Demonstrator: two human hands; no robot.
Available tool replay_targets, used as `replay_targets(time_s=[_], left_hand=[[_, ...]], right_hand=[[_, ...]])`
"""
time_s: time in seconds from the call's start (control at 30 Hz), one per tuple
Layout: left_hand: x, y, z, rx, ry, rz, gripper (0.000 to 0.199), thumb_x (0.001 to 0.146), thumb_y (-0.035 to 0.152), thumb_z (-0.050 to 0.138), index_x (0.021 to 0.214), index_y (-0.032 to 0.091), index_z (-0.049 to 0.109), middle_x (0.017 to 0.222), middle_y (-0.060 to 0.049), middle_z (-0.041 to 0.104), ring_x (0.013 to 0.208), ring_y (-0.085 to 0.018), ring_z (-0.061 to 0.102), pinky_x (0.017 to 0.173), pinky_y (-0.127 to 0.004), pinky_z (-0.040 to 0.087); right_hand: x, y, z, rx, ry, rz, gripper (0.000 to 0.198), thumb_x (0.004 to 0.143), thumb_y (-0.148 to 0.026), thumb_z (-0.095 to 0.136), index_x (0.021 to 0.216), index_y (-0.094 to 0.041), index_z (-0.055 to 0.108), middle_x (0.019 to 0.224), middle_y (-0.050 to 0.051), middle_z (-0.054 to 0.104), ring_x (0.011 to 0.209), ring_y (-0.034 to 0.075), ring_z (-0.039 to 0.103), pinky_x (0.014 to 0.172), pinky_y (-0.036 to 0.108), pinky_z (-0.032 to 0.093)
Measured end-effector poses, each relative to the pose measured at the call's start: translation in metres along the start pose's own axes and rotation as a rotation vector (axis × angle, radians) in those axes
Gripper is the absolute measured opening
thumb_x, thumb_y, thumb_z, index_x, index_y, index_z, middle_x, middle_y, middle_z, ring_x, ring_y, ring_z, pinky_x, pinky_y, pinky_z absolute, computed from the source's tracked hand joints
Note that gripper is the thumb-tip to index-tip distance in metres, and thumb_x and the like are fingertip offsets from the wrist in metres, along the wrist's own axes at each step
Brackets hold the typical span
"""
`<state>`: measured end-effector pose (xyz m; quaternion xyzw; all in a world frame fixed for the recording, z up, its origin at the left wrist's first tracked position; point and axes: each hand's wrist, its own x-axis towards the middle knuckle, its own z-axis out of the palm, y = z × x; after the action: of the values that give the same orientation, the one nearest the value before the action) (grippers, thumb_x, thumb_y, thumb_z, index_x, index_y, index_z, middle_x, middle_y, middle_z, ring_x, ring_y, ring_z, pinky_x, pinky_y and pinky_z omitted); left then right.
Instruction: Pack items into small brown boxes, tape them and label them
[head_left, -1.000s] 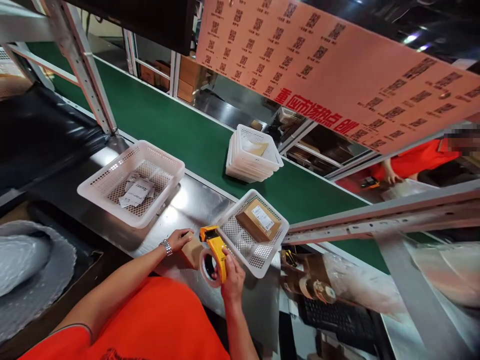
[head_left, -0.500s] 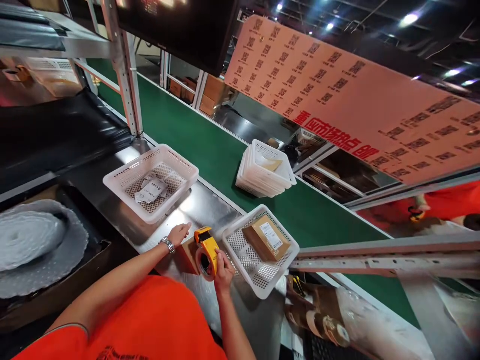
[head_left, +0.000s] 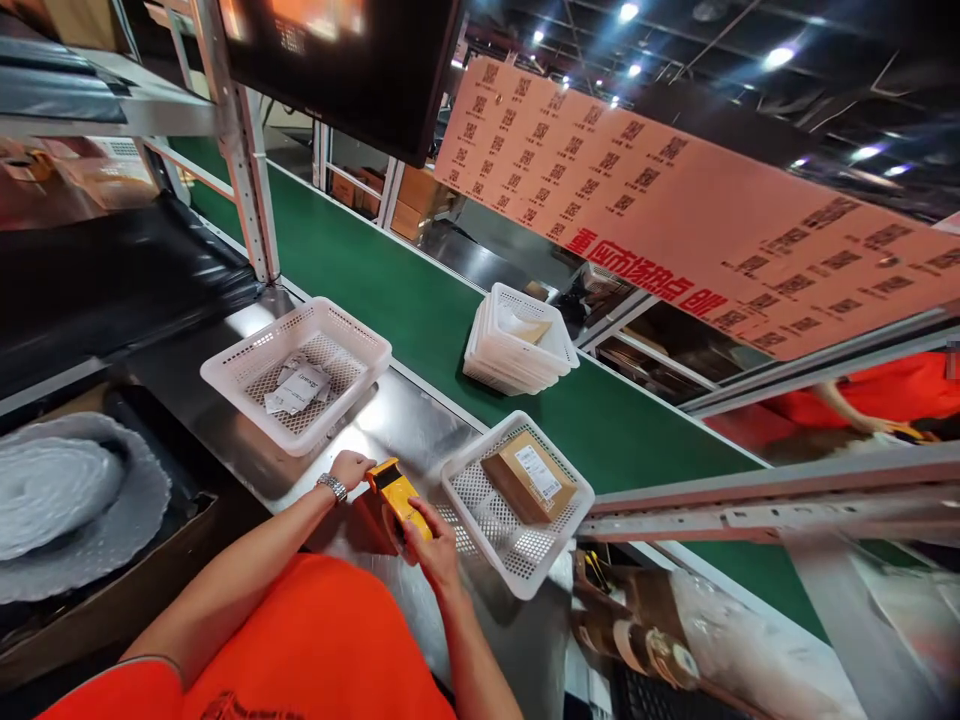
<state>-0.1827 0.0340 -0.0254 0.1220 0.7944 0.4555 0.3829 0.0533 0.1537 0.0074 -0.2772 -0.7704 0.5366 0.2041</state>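
My right hand [head_left: 433, 545] is closed around a yellow tape dispenser [head_left: 401, 500], which is tilted over a brown cardboard box [head_left: 366, 518] on the metal table. The dispenser and my arms hide much of the box. At the box's far end is my left hand [head_left: 351, 468], with a metal watch on the wrist; its fingers are bent against the box, close to the dispenser's head, and partly hidden. Just right of the dispenser, a white basket [head_left: 517, 585] holds a labelled carton [head_left: 531, 476]. Farther left, another white basket [head_left: 296, 440] contains several small white packets [head_left: 298, 386].
A green conveyor belt [head_left: 352, 240] runs behind the table, carrying stacked white baskets [head_left: 517, 350]. Bubble wrap [head_left: 60, 490] fills a box at left. A metal post [head_left: 251, 180] and a rail [head_left: 750, 500] flank the workspace. At far right, a person [head_left: 885, 400] wears orange.
The dispenser has moved left and turned over the box, its head now beside my left hand. My left hand's fingers have bent in. The whole view has shifted slightly.
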Motion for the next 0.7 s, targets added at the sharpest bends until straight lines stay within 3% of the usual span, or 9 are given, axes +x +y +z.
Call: replay_targets(time_s=[0.1, 0.2, 0.33, 0.53, 0.7], left_hand=[[0.010, -0.012, -0.008, 0.071, 0.068, 0.004, 0.040, 0.093, 0.045, 0.068, 0.060, 0.021, 0.065, 0.062, -0.003, 0.064, 0.078, -0.021, 0.063, 0.075, -0.031, 0.046], [0.010, -0.026, -0.006, 0.105, 0.078, -0.028, 0.038, 0.088, 0.044, 0.071, 0.058, 0.023, 0.065, 0.063, -0.006, 0.069, 0.077, -0.024, 0.069, 0.077, -0.033, 0.049], [-0.006, -0.039, -0.002, 0.069, 0.099, -0.030, 0.042, 0.089, 0.049, 0.071, 0.058, 0.021, 0.067, 0.070, -0.010, 0.076, 0.078, -0.026, 0.074, 0.076, -0.034, 0.053], [-0.023, -0.039, -0.010, -0.051, 0.142, -0.004, 0.049, 0.097, 0.057, 0.054, 0.089, 0.017, 0.081, 0.091, -0.012, 0.082, 0.084, -0.023, 0.075, 0.081, -0.033, 0.059], [-0.056, -0.009, -0.012, -0.027, 0.180, -0.049, 0.048, 0.089, 0.053, 0.067, 0.053, 0.021, 0.063, 0.065, -0.009, 0.073, 0.076, -0.026, 0.075, 0.070, -0.033, 0.055]], right_hand=[[-0.006, -0.013, -0.012, -0.098, -0.117, 0.042, 0.051, 0.080, -0.051, 0.090, 0.123, -0.025, 0.090, 0.123, 0.011, 0.090, 0.106, 0.032, 0.087, 0.096, 0.043, 0.072], [-0.014, -0.015, -0.022, -0.177, -0.144, 0.080, 0.042, 0.080, -0.042, 0.086, 0.118, -0.025, 0.091, 0.111, 0.008, 0.092, 0.093, 0.029, 0.087, 0.084, 0.037, 0.072], [-0.017, -0.011, -0.025, -0.198, -0.137, 0.034, 0.039, 0.081, -0.042, 0.083, 0.114, -0.024, 0.091, 0.110, 0.008, 0.092, 0.094, 0.030, 0.088, 0.086, 0.037, 0.072], [-0.016, -0.004, -0.037, -0.151, -0.106, 0.022, 0.040, 0.075, -0.051, 0.082, 0.105, -0.027, 0.091, 0.110, 0.010, 0.092, 0.098, 0.032, 0.089, 0.094, 0.042, 0.073], [-0.017, 0.001, -0.038, -0.164, -0.136, 0.061, 0.041, 0.075, -0.061, 0.088, 0.103, -0.032, 0.090, 0.111, 0.013, 0.091, 0.103, 0.039, 0.087, 0.093, 0.051, 0.075]])
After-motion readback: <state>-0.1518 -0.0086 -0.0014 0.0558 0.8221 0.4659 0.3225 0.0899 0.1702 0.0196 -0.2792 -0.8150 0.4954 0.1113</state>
